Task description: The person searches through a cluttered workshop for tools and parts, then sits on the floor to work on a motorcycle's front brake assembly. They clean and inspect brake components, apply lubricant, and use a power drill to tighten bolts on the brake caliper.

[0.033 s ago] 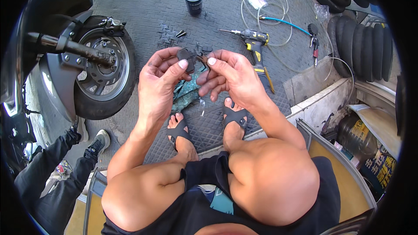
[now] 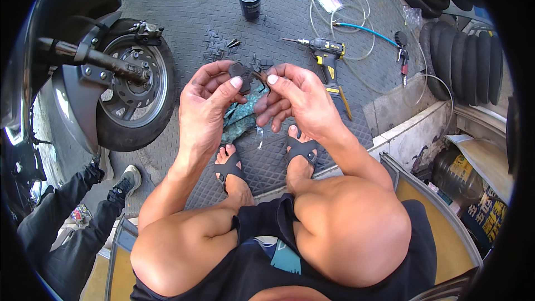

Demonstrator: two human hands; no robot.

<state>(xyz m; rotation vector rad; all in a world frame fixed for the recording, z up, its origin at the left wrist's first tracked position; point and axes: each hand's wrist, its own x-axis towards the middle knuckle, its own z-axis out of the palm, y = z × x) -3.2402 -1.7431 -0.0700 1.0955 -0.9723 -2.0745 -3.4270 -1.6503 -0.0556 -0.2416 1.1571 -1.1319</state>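
In front of my shins, my left hand [image 2: 207, 100] pinches a small dark, greasy metal part [image 2: 241, 75] between thumb and fingers. It looks like a piece of a brake caliper, but I cannot be sure. My right hand [image 2: 301, 97] grips the same part's right side, thumb and forefinger on a thin brownish edge, the other fingers loosely curled. A crumpled teal patterned cloth [image 2: 238, 120] lies on the floor below my hands. Just beyond them are small dark pieces, partly hidden, and a few bolts [image 2: 233, 43].
At left stands a motor scooter, its front wheel [image 2: 161, 111] beside another person's legs [image 2: 92, 228]. A spray can [image 2: 249, 4] stands ahead. To the right lie a cordless drill [image 2: 329, 58], a coiled clear hose [image 2: 365, 8] and an air gauge [image 2: 402, 56]. Tyres [image 2: 465, 61] line the right side.
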